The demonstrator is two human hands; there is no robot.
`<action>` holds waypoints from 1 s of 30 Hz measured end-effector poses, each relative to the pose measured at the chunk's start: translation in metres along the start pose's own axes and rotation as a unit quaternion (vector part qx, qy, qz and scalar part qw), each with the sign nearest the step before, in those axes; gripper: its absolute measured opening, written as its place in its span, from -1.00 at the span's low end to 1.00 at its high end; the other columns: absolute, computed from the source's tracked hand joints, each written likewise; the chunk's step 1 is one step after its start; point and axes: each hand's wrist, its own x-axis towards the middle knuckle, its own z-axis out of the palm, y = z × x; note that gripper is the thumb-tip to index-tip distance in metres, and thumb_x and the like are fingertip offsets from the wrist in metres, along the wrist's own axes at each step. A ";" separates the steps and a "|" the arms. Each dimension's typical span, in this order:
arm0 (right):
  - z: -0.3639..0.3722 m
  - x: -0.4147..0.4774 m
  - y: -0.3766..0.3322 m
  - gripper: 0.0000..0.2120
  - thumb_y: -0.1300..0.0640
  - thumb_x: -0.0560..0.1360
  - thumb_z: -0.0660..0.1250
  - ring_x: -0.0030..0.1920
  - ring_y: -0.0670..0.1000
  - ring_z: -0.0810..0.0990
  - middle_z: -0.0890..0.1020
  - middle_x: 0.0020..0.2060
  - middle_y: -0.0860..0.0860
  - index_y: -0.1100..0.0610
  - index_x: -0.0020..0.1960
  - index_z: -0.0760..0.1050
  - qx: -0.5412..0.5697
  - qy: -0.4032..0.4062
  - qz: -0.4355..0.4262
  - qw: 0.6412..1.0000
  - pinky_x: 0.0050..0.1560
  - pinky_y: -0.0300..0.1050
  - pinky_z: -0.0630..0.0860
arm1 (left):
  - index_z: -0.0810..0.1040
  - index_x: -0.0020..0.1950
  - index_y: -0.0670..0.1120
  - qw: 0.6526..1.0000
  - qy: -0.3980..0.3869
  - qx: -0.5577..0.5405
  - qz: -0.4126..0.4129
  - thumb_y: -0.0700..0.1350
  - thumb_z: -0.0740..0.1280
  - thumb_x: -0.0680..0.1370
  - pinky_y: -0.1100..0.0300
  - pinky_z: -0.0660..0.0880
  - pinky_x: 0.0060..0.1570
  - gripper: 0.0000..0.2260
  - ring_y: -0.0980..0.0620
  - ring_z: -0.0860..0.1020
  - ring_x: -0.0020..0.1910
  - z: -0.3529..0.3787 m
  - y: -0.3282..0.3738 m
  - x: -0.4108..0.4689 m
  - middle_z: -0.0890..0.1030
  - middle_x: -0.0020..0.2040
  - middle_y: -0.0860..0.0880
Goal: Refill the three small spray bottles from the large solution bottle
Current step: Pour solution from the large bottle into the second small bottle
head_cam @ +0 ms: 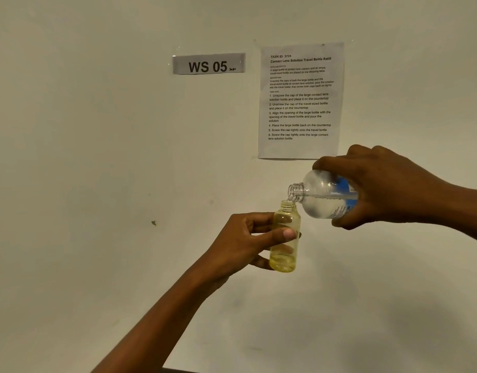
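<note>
Nearest, my left hand (237,246) clamps its fingers round the uncapped small spray bottle (286,219), held upright so its mouth sits just under the lip of the large solution bottle (321,195). My right hand (388,189) grips that one, fingers curled round it, tilted neck-down. Both hang in open air with room all round, the instruction sheet (299,100) on the wall (97,157) behind.

Back half of the large bottle (322,196) is hidden under the right hand (380,184), label (344,187) unreadable. Both forearms (151,319) run off frame. Scribble on the WS 05 sign (209,64) is too tiny to make out.
</note>
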 end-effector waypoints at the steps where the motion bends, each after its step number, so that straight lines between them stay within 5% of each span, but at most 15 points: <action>1: 0.000 0.000 0.000 -0.28 -0.15 0.22 0.48 -0.12 -0.07 0.31 0.51 0.01 -0.09 -0.09 0.29 0.27 0.001 0.002 -0.001 1.000 -0.12 -0.16 0.32 | 0.61 0.09 -0.02 1.000 0.000 -0.001 -0.001 -0.12 0.39 0.47 0.19 0.61 -0.26 -0.80 0.03 0.68 -0.07 0.000 0.000 0.000 0.70 -0.03 -0.01; 30: 0.001 0.002 0.001 -0.29 -0.15 0.22 0.48 -0.11 -0.08 0.31 0.48 0.03 -0.08 -0.10 0.28 0.25 -0.001 -0.020 0.000 1.000 -0.08 -0.17 0.38 | 0.61 0.05 0.01 1.000 -0.002 -0.001 0.000 -0.12 0.39 0.47 0.17 0.62 -0.25 -0.83 0.03 0.68 -0.07 0.000 -0.003 0.000 0.70 -0.04 -0.01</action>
